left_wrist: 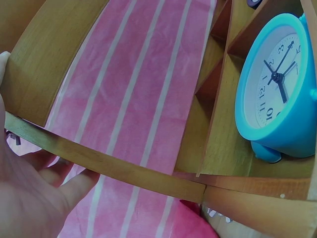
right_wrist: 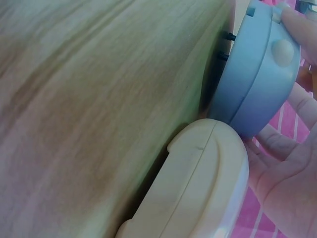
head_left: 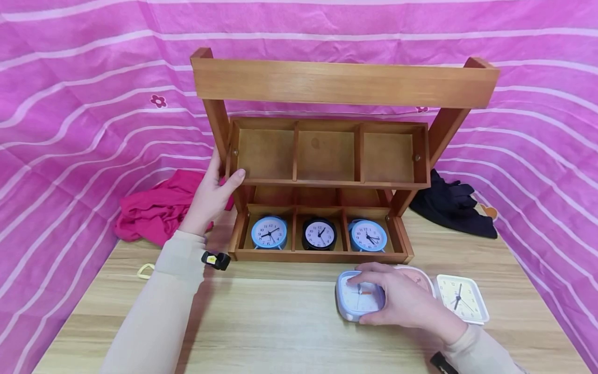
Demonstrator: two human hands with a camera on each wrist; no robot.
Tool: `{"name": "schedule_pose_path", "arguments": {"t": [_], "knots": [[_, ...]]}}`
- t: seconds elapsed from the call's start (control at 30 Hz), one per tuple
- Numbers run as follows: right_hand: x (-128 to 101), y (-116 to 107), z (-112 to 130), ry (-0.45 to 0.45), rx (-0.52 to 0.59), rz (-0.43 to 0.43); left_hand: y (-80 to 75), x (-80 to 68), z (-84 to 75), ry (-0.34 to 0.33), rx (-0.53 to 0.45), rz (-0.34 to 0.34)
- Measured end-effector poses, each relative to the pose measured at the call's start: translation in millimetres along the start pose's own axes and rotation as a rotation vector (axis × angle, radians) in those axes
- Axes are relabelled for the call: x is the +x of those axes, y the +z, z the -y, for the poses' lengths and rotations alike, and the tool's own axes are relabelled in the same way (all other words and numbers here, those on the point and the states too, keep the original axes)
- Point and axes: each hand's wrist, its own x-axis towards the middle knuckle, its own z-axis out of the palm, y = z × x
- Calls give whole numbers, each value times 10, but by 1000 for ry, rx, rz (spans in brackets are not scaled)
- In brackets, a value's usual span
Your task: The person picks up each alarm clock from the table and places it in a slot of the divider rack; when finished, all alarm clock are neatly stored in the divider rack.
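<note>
A two-tier wooden shelf stands on the table. My left hand grips its left side, the thumb on the upper tray's front edge and the fingers behind the upright. At the front right, my right hand holds a light blue square alarm clock between thumb and fingers, its face up. In the right wrist view this blue clock is right at the tabletop. A pink alarm clock lies beside it, partly hidden by the right hand. Farther right lies a white square alarm clock.
Two round blue alarm clocks flank a black one in the lower tray. The upper tray has three bare compartments. Red cloth lies left, black cloth right. A pink striped curtain surrounds the table.
</note>
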Motion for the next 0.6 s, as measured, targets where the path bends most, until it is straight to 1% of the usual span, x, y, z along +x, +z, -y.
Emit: {"name": "schedule_pose_path", "arguments": {"t": [0.17,0.3,0.4,0.53,0.6], "knots": [[36,-21,23,14,-7,4,2,-5,-20,-5,0,0],[103,-54,67,5,-51,-10,-13,-3,5,-16,6,-2],[162,-85,105,-21,-57,-26,-29,33,121,-19,14,-6],[244,-157,163,-41,-42,-20,-47,91,293,-13,27,-13],[289,-215,200,-29,-41,-16,-52,101,324,-7,29,-15]]}}
